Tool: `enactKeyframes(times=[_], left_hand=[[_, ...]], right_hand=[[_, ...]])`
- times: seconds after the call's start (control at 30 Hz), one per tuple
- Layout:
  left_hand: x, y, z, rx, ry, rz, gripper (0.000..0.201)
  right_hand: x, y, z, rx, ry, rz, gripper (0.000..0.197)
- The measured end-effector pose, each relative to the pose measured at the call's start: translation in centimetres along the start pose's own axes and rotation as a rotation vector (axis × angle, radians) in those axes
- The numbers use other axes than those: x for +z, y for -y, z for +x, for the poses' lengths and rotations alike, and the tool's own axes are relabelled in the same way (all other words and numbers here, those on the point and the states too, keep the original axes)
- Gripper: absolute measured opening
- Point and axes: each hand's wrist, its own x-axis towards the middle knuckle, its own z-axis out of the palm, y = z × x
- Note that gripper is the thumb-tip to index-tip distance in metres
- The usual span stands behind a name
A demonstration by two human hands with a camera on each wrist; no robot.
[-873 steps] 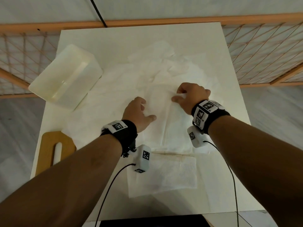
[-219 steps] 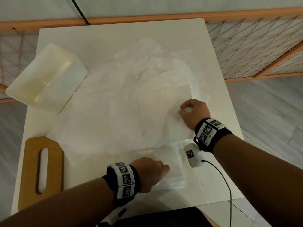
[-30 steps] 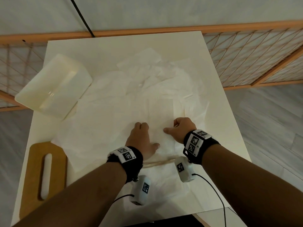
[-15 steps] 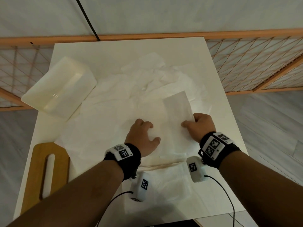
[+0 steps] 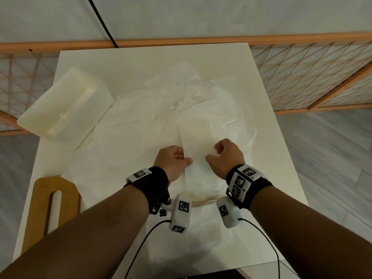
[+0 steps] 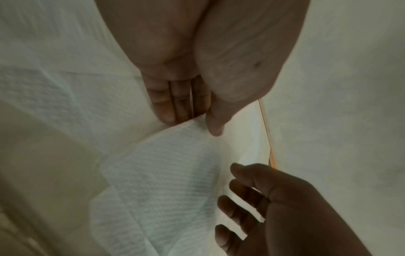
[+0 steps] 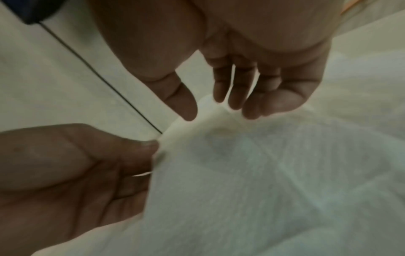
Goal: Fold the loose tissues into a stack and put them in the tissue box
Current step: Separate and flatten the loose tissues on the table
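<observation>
Loose white tissues [image 5: 153, 125] lie spread over the white table [image 5: 141, 63]. One tissue [image 5: 196, 137] is folded into a narrow strip and stands out between my hands. My left hand [image 5: 186, 158] pinches its left edge between thumb and fingers [image 6: 166, 110]. My right hand [image 5: 212, 155] holds the right edge, thumb and fingertips [image 7: 236, 102] meeting on the raised paper [image 7: 219, 124]. A flat stack of folded tissues [image 5: 203, 230] lies near the table's front edge, below my wrists. The translucent white tissue box [image 5: 64, 105] sits at the back left, overhanging the table edge.
A wooden lid [image 5: 40, 202] with an oval slot lies at the front left. A wooden lattice rail [image 5: 314, 77] runs behind and to the right of the table. Thin black cables [image 5: 267, 246] trail from both wrist cameras over the front edge.
My right hand has moved left toward my left hand, and the tissue now lies as a narrower strip. My left hand has gone from lying on the paper to pinching its edge.
</observation>
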Motion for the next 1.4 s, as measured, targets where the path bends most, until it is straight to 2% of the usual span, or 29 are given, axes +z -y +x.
enactKeyframes(times=[0.1, 0.2, 0.23, 0.3, 0.37, 0.47, 0.57, 0.6, 0.67, 0.7, 0.77, 0.83, 0.9, 1.0, 1.13, 1.2, 1.33, 1.4], left_hand=[[0.3, 0.3, 0.6, 0.017, -0.037, 0.079, 0.015], [0.6, 0.3, 0.8, 0.042, -0.092, 0.206, 0.017], [0.6, 0.2, 0.7, 0.057, -0.107, 0.246, 0.018], [0.4, 0.0, 0.5, 0.096, -0.136, 0.304, 0.027], [0.2, -0.4, 0.3, 0.111, -0.163, 0.316, 0.045], [-0.1, -1.0, 0.3, 0.037, -0.112, 0.100, 0.075], [-0.9, -1.4, 0.2, -0.112, 0.073, -0.238, 0.107], [-1.2, -1.5, 0.1, -0.134, 0.166, -0.306, 0.103], [-1.5, -1.7, -0.4, -0.138, 0.288, -0.372, 0.073], [-1.6, -1.6, -0.5, -0.134, 0.295, -0.363, 0.058], [-1.9, -1.4, -0.7, -0.106, 0.256, -0.301, 0.035], [-2.4, -1.2, -0.8, -0.033, 0.272, -0.151, 0.025], [-3.1, -1.2, -1.1, 0.032, 0.374, 0.073, 0.024], [-3.4, -1.2, -1.9, 0.075, 0.580, 0.446, 0.023], [-3.0, -1.0, -2.6, 0.054, 0.726, 0.696, 0.023], [-2.8, -0.4, -3.0, -0.010, 0.776, 0.788, 0.016], [-1.8, 1.7, -3.6, 0.111, 0.837, 1.017, 0.016], [-1.3, 2.4, -3.6, 0.153, 0.850, 1.075, 0.020]], right_hand=[[0.0, -0.6, 1.1, 0.106, 0.022, 0.108, 0.056], [0.1, -0.7, 1.9, 0.150, 0.060, 0.207, 0.061], [0.0, -0.5, 2.0, 0.165, 0.080, 0.233, 0.056], [0.0, -0.4, 1.9, 0.155, 0.109, 0.301, 0.032], [0.0, -0.4, 1.7, 0.109, 0.145, 0.410, 0.018], [-0.4, -0.6, 0.9, 0.038, 0.234, 0.631, 0.015], [-1.1, -0.3, -0.3, 0.016, 0.359, 0.807, 0.011], [-1.3, -0.3, -0.7, 0.013, 0.399, 0.850, 0.013], [-1.6, -0.2, -1.1, 0.029, 0.464, 0.908, 0.019], [-1.7, -0.3, -1.1, 0.048, 0.484, 0.912, 0.021], [-1.9, -0.6, -1.4, 0.087, 0.522, 0.872, 0.019], [-2.2, -1.1, -1.7, 0.128, 0.566, 0.841, 0.020], [-2.4, -1.6, -1.6, 0.165, 0.581, 0.813, 0.032], [-2.5, -2.4, -1.4, 0.152, 0.559, 0.711, 0.030], [-2.4, -3.6, -1.1, 0.072, 0.629, 0.261, 0.028], [-2.3, -4.3, -1.4, 0.073, 0.696, 0.033, 0.028], [-1.9, -5.4, -2.9, 0.105, 0.937, -0.333, 0.035], [-1.7, -5.7, -3.5, 0.109, 0.984, -0.407, 0.035]])
